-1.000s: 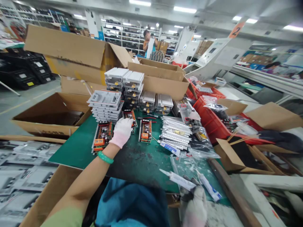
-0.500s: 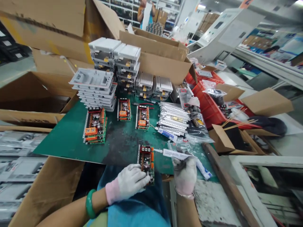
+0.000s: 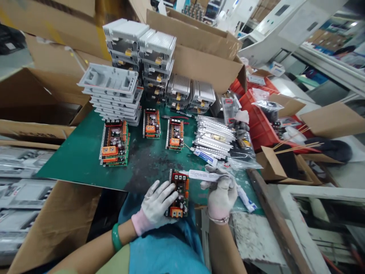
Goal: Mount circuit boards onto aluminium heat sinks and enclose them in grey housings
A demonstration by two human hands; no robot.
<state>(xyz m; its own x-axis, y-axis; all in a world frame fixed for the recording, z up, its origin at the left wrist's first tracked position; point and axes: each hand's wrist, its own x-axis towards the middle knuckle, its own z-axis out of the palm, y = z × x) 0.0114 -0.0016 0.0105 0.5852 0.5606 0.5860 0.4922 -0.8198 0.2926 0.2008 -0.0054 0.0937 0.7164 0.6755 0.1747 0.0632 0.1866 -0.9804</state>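
Note:
My left hand [image 3: 155, 204], in a white glove, holds a circuit board [image 3: 179, 192] by its left edge at the near edge of the green mat [image 3: 82, 156]. My right hand [image 3: 221, 192], gloved too, grips a white paste tube [image 3: 201, 175] whose nozzle points left, over the board's far end. Further back on the mat lie a stack of boards [image 3: 114, 144] and two single boards [image 3: 151, 123], [image 3: 174, 134].
Grey plastic trays [image 3: 112, 93] and finned heatsink units [image 3: 141, 57] are stacked at the back. Silver strips in bags [image 3: 213, 139] lie to the right, beside red bins [image 3: 256, 118]. Open cardboard boxes [image 3: 199, 57] ring the mat. A second tube [image 3: 245, 198] lies near my right hand.
My left hand took a board from the back of the mat and drew it to the near edge. My right hand brought the tube over the board. The view tilted down.

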